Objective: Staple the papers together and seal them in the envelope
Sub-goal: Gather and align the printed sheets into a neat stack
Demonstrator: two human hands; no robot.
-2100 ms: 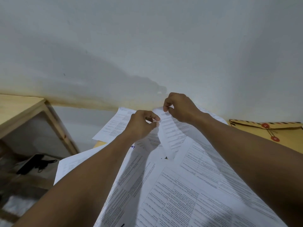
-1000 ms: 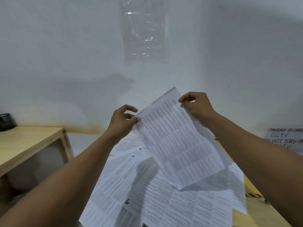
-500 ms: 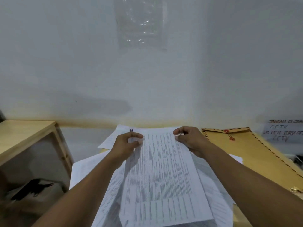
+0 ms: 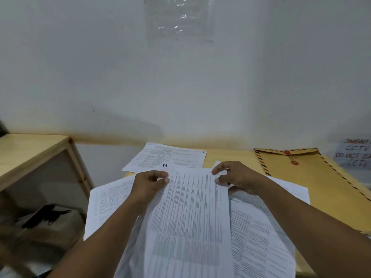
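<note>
Both hands are on one printed sheet (image 4: 190, 217), its far end lifted a little off the pile of papers (image 4: 259, 227) spread across the wooden surface (image 4: 230, 155). The left hand (image 4: 149, 184) pinches the sheet's far left corner, thumb on top and the other fingers (image 4: 159, 173) curled over it. The right hand (image 4: 236, 180) grips the far right corner in much the same way, thumb pressed to the edge and forefinger hooked above it. The sheet runs from the hands back toward the person, dense with small columns of type, and covers the middle of the pile.

Under it the papers lie loose and fanned. One sticks out to the left past the surface's edge, another lies to the right under the right forearm, and one sits at the back near the wall (image 4: 100, 77), beyond the hands. Just behind the left hand a sheet shows a blue handwritten mark at its top.

The envelope (image 4: 321, 187) lies flat on the right of the surface, brown with a striped border, its flap down and a string running between two red buttons. It is apart from both hands, and the corner of one loose sheet lies over its left edge.

A handwritten note (image 4: 355, 155) leans at the wall beyond the envelope, partly out of sight. A clear plastic sleeve (image 4: 178, 19) hangs high on the wall. To the left stands a wooden side table (image 4: 30, 151), with something black and blurred (image 4: 44, 215) beneath it.
</note>
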